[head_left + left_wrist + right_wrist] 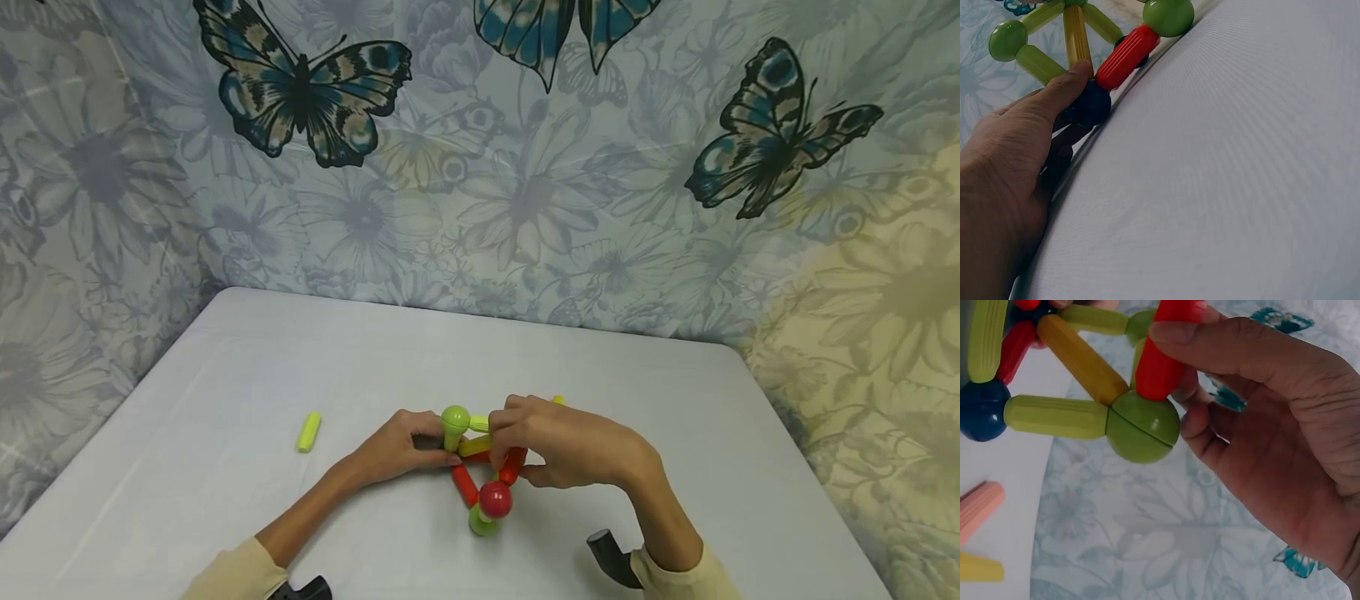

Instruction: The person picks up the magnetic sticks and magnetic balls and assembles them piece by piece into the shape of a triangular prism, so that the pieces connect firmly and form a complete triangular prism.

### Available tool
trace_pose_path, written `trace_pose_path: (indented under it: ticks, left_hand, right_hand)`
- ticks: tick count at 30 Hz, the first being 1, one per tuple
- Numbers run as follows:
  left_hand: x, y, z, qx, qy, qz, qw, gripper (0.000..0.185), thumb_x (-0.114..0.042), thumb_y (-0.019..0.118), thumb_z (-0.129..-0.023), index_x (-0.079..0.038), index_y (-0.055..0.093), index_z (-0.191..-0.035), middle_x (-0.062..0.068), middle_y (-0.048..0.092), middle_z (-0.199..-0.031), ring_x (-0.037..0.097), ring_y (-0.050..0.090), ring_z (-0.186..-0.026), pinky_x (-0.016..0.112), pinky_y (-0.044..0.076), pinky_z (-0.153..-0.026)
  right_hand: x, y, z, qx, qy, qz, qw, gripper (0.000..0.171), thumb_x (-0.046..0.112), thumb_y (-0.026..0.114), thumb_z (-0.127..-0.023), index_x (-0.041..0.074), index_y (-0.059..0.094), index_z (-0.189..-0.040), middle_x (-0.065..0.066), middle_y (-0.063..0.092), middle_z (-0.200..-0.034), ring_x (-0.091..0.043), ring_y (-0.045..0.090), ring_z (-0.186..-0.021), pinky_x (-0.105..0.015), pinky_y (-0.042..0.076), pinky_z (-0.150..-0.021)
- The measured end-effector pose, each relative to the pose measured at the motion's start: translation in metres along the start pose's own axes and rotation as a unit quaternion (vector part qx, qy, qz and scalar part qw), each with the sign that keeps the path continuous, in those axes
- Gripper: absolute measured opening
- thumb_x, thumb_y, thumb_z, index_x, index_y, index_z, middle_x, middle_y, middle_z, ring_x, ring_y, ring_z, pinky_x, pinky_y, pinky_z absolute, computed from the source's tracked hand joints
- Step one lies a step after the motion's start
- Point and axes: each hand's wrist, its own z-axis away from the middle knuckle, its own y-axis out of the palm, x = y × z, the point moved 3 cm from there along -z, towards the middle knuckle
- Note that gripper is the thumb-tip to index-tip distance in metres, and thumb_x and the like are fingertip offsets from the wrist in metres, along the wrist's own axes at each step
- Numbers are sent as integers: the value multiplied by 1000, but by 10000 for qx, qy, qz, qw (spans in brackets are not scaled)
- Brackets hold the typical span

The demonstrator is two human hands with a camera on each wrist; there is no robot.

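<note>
A frame of plastic rods and balls [474, 447], like a magnetic building toy, stands between my two hands. My left hand [408, 446] grips it at a low corner, the thumb on a dark blue ball [1092, 103] beside a yellow rod [1077, 37] and a red rod [1127, 57]. From the other side my right hand [562, 442] pinches another red rod [1163, 369] between thumb and fingers. The lower end of that rod meets a green ball [1143, 427], where yellow and lime rods also join. A dark red ball [495, 499] sits at the front.
A loose lime rod [308, 432] lies on the white table [262, 358] to the left. In the right wrist view, a pink rod [979, 509] and a yellow rod [980, 567] lie on the table. A butterfly-patterned cloth [525, 208] hangs behind it.
</note>
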Motion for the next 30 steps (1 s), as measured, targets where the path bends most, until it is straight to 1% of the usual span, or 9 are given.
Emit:
trace_pose_path:
  ticks: [5, 9, 12, 15, 17, 20, 23, 27, 30]
  left_hand:
    - [-1, 0, 0, -7, 60, -29, 10000, 23, -22, 81, -92, -18, 79, -115, -4, 79, -111, 3, 70, -104, 25, 57, -96]
    - [-1, 0, -1, 7, 66, 14, 10000, 24, -21, 82, -92, -18, 79, -115, -3, 79, -111, 3, 69, -103, 25, 56, -96]
    - [-1, 0, -1, 32, 104, 7, 9999, 23, -20, 81, -92, -18, 79, -115, -3, 79, -110, 3, 69, -103, 25, 57, -95]
    - [-1, 0, -1, 17, 50, -5, 10000, 23, -21, 82, -92, -18, 78, -114, -3, 79, -109, 3, 68, -101, 25, 57, -94]
    - [-1, -1, -1, -16, 1, -52, 10000, 24, -22, 82, -91, -18, 78, -114, -4, 79, -108, 2, 68, -100, 25, 57, -93]
    - [-1, -2, 0, -81, -92, -75, 9999, 25, -23, 83, -90, -19, 77, -114, -5, 78, -107, 2, 68, -99, 25, 57, -93]
    - [-1, -1, 0, -67, -142, -50, 9999, 26, -24, 83, -91, -19, 76, -115, -5, 78, -107, 3, 68, -101, 25, 57, -94]
    - [1, 1, -1, -16, -209, 0, 9998, 27, -25, 83, -91, -20, 76, -116, -5, 77, -108, 3, 67, -101, 25, 57, -95]
    - [1, 1, -2, 29, -225, 44, 9997, 26, -26, 82, -92, -20, 75, -116, -5, 77, -108, 3, 67, -101, 24, 56, -95]
  right_hand:
    - [2, 1, -1, 66, -50, -41, 10000, 23, 5, 82, -87, 25, 75, -96, 18, 64, -99, 0, 53, -99, -15, 51, -88]
    - [-1, -1, 3, -39, -27, -192, 9998, 24, 6, 81, -88, 24, 75, -102, 15, 64, -103, -2, 55, -103, -18, 53, -91]
    - [-10, -6, 8, -284, 101, -473, 9984, 29, 3, 76, -89, 21, 71, -111, 11, 63, -109, -5, 57, -106, -23, 54, -94]
    - [-28, -8, 12, -464, 400, -878, 9942, 36, 1, 74, -89, 16, 64, -120, 5, 63, -110, -12, 59, -104, -28, 56, -90]
    - [-44, -4, 11, -298, 639, -1192, 9904, 41, 4, 75, -90, 13, 58, -126, 2, 64, -109, -16, 61, -100, -28, 56, -85]
    - [-68, 12, 5, 357, 989, -1696, 9799, 49, 10, 79, -89, 13, 55, -131, 0, 66, -106, -15, 61, -92, -26, 54, -78]
    - [-83, 32, -4, 892, 1191, -1923, 9700, 44, 9, 80, -87, 16, 59, -125, 4, 64, -99, -10, 58, -86, -24, 51, -78]
    - [-87, 49, -15, 910, 1304, -1969, 9674, 34, 9, 79, -89, 17, 66, -119, 8, 64, -98, -8, 56, -89, -25, 50, -85]
    - [-86, 54, -19, 819, 1455, -1996, 9655, 38, 13, 81, -89, 16, 68, -125, 9, 67, -105, -10, 56, -91, -28, 52, -86]
